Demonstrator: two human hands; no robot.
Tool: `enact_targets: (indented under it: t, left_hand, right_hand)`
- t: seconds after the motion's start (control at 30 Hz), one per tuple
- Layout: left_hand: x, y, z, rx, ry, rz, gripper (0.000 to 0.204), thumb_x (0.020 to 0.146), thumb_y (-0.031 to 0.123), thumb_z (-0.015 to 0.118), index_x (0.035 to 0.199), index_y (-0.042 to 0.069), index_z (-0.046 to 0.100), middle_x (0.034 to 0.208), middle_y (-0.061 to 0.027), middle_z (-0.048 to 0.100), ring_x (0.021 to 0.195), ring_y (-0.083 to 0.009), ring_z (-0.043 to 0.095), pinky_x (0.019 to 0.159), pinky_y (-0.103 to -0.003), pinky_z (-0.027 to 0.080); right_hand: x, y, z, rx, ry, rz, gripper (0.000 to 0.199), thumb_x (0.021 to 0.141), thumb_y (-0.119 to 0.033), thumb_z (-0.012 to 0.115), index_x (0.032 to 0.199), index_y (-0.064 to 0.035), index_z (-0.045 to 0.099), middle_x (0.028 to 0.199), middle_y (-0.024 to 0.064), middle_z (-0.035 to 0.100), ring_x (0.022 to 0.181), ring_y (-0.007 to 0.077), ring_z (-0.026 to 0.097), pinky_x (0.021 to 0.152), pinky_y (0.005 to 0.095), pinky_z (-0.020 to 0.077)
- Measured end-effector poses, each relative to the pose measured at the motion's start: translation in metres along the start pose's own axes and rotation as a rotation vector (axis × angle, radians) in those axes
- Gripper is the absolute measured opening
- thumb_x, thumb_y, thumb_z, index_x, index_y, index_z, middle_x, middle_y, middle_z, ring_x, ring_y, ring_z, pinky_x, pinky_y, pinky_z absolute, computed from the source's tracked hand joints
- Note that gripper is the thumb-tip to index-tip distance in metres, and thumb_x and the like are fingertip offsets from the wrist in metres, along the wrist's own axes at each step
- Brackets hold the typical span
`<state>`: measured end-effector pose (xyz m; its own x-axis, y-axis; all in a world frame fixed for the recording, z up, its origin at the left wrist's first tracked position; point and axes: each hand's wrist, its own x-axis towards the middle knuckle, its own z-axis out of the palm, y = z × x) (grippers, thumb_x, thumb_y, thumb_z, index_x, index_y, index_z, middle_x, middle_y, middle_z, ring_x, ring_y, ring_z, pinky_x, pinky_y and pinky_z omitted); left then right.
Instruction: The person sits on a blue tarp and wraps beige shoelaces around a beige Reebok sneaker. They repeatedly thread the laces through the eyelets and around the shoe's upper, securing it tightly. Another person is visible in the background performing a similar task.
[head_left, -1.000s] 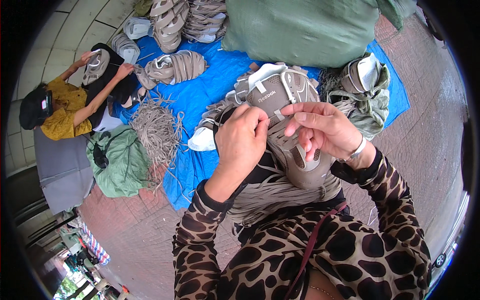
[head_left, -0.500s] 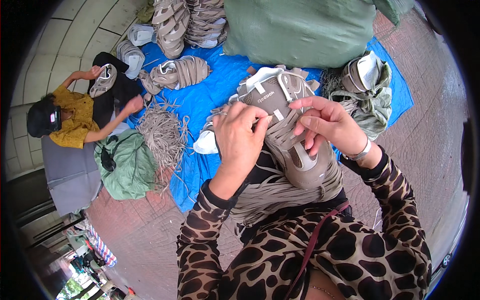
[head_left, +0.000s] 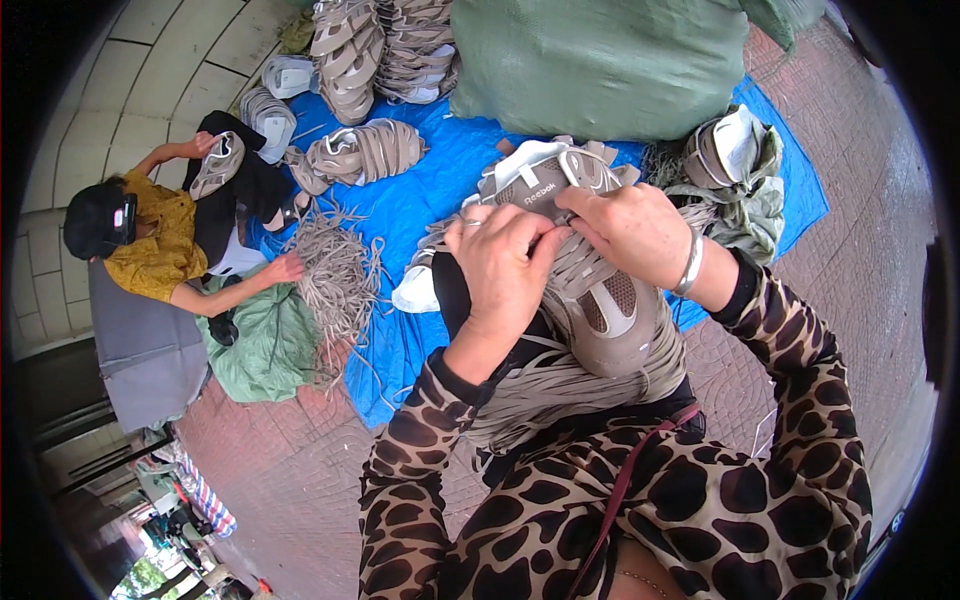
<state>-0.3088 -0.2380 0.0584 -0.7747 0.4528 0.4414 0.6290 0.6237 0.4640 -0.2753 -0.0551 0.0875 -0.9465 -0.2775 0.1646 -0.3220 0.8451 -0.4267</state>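
A grey-beige sports shoe [head_left: 600,300] with a white tongue rests on my lap, toe toward me. My left hand [head_left: 505,265] pinches a flat beige lace at the shoe's eyelets. My right hand [head_left: 630,230], with a silver bangle at the wrist, presses on the shoe's upper and holds the lace from the other side. A bundle of beige laces [head_left: 560,390] lies draped across my lap under the shoe. My sleeves are leopard print.
A blue tarp [head_left: 420,190] on brick paving carries stacked shoes [head_left: 350,40], a loose pile of laces [head_left: 335,280] and a big green sack [head_left: 600,60]. At the left a person in a yellow shirt [head_left: 150,250] holds a shoe and reaches for the laces.
My hands and the shoe have shifted slightly; both hands have closed in over the lacing. The person at the left has lowered one hand to the lace pile.
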Motion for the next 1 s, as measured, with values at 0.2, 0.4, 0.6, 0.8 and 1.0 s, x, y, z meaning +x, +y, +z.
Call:
enact_targets:
  t: [0.2,0.4,0.6,0.8,1.0]
  left_hand:
    - [0.008,-0.005,-0.013,-0.032,-0.069,0.050,0.009,0.084,0.020,0.072,0.080,0.012,0.069,0.084,-0.0017,0.065,0.085,-0.0237,0.057,0.081,-0.040,0.036]
    - [0.045,-0.062,-0.039,-0.197,-0.056,-0.111,0.023,0.096,0.017,0.060,0.111,0.001,0.067,0.102,-0.0100,0.068,0.098,-0.0179,0.062,0.088,-0.032,0.048]
    - [0.069,-0.060,-0.024,-0.450,-0.249,-0.233,0.024,0.098,0.017,0.058,0.115,0.001,0.065,0.103,-0.0067,0.068,0.097,-0.0139,0.060,0.088,-0.030,0.048]
    - [0.068,-0.055,-0.005,-0.408,-0.305,-0.208,0.027,0.099,0.021,0.055,0.114,0.001,0.065,0.102,-0.0097,0.068,0.096,-0.0168,0.061,0.086,-0.031,0.048]
    - [0.079,-0.052,0.014,-0.423,-0.350,-0.174,0.029,0.100,0.025,0.054,0.108,0.001,0.066,0.093,-0.0113,0.071,0.091,-0.0207,0.065,0.083,-0.032,0.049]
  right_hand:
    - [0.008,0.013,0.005,-0.032,-0.062,-0.118,0.019,0.086,-0.013,0.061,0.102,-0.0036,0.056,0.067,0.0190,0.065,0.064,0.0338,0.069,0.054,0.0442,0.0540]
    - [-0.021,0.037,-0.025,1.052,-0.066,0.396,0.013,0.102,-0.015,0.047,0.107,-0.0035,0.051,0.094,0.0172,0.072,0.056,0.0140,0.064,0.051,0.0270,0.0542]
    - [-0.078,0.106,-0.017,2.259,0.430,0.404,0.025,0.103,-0.006,0.041,0.124,0.0070,0.049,0.128,0.0294,0.057,0.095,0.0186,0.068,0.073,0.0231,0.0595]
    - [-0.170,0.242,-0.036,2.127,1.147,0.244,0.033,0.093,0.013,0.043,0.125,0.0183,0.045,0.129,0.0311,0.052,0.130,0.0378,0.047,0.116,0.0452,0.0377]
    - [-0.324,0.370,-0.065,1.427,1.387,0.577,0.021,0.099,-0.001,0.040,0.100,0.0156,0.054,0.097,0.0199,0.060,0.103,0.0329,0.060,0.105,0.0447,0.0478]
